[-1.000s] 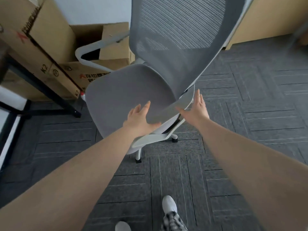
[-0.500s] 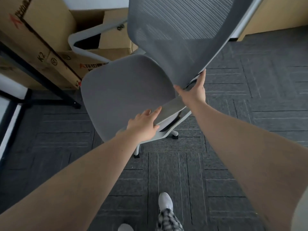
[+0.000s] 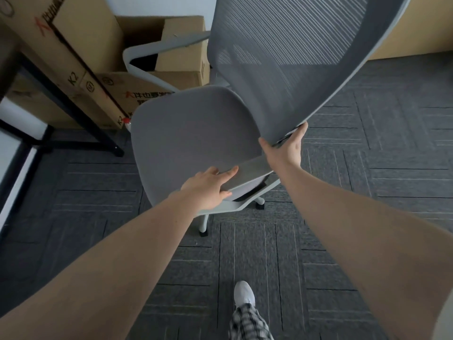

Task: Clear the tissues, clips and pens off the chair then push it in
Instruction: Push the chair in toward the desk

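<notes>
The chair (image 3: pixel 196 133), seat bare, fills the frame's centre. The left hand (image 3: pixel 208 187) clasps the seat's near edge; the right hand (image 3: pixel 285 149) grips the backrest's lower corner. Push evenly toward the upper left (casters swivel), avoiding the cardboard boxes (image 3: pixel 103 57).

One chair (image 3: pixel 196 133), two hands (image 3: pixel 208 190), three boxes (image 3: pixel 81 33).

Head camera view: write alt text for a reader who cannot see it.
A person's two bare hands grip a grey office chair from behind: the left hand on the rear edge of the empty seat, the right hand on the bottom edge of the mesh backrest. Cardboard boxes stand beyond the chair on the dark carpet.
</notes>
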Available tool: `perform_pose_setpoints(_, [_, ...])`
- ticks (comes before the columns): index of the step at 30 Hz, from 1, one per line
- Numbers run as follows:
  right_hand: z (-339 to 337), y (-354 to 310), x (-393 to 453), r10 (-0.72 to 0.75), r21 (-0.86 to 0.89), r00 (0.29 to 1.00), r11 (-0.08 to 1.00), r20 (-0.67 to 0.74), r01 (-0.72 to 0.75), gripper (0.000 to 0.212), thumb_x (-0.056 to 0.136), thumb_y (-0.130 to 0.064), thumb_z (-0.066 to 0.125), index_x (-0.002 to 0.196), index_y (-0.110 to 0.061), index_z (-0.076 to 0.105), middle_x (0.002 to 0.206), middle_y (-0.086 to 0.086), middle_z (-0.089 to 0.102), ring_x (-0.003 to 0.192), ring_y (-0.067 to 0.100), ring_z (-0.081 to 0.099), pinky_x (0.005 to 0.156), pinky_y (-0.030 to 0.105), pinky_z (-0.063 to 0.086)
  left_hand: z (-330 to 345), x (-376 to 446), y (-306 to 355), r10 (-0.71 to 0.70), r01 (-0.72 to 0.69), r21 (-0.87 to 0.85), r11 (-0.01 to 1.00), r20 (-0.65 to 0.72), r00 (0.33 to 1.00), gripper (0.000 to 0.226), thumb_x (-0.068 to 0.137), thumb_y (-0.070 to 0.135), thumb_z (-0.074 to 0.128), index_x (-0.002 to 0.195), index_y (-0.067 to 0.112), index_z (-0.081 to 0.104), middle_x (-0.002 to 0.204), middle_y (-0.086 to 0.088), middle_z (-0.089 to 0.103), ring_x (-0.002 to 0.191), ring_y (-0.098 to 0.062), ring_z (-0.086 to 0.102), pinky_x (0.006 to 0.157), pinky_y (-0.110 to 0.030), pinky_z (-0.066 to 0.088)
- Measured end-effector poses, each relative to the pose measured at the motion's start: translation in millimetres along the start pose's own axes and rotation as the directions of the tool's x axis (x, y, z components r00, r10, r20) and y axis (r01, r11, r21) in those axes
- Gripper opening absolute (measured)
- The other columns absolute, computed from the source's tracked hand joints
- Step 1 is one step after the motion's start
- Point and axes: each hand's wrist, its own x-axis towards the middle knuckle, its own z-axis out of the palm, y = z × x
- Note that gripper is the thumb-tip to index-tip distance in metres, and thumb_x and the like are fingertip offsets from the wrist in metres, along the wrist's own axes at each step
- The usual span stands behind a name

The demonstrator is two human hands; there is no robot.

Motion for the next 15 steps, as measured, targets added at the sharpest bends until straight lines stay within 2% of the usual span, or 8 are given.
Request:
perform_pose_setpoints(3, [7,5,-25,0.01,0.063,1.0,0.998,-0.024,-0.009,0.112,0.079,-0.036,0.073,0.151,-0.024,-0.013,0.158,-0.002,0.02,0.14,0.023,0.032,0.111,0.044,0.034,12,-18,-9,0.032,-0.031,0.021,0.999,-0.014,0.999,0.062,0.095,0.049,0.039,0.145,0.05,0.002,0.128,-0.004,0.041,0.113,-0.026,0.047,0.087,-0.04,0.047])
perform_pose_setpoints(6, [15,9,-52,0.024,0.093,0.999,0.995,-0.033,-0.02,0.111,0.081,-0.034,0.072,0.15,-0.023,-0.015,0.158,-0.003,0.019,0.141,0.022,0.031,0.109,0.039,0.033,21,-33,-24,0.054,-0.052,0.05,0.997,-0.03,0.998,0.061,0.096,0.048,0.038,0.145,0.05,0.003,0.127,-0.005,0.042,0.112,-0.027,0.048,0.088,-0.042,0.048])
perform_pose_setpoints(12, [43,12,-123,0.029,0.008,1.0,1.0,0.004,-0.029,0.106,0.086,-0.036,0.066,0.149,-0.026,-0.018,0.161,-0.005,0.01,0.143,0.023,0.028,0.107,0.039,0.033,28,-71,-85,0.092,-0.091,0.118,0.989,0.001,0.996,0.06,0.096,0.048,0.037,0.144,0.053,0.0,0.129,-0.005,0.04,0.114,-0.028,0.046,0.091,-0.041,0.044])
perform_pose_setpoints(15, [68,14,-163,0.023,-0.023,0.999,0.999,0.031,-0.022,0.103,0.088,-0.035,0.064,0.149,-0.028,-0.019,0.162,-0.006,0.005,0.143,0.023,0.028,0.106,0.039,0.034,33,-97,-126,0.11,-0.111,0.123,0.986,0.011,0.994,0.061,0.096,0.048,0.039,0.143,0.055,0.002,0.125,-0.004,0.041,0.108,-0.026,0.047,0.087,-0.037,0.042])
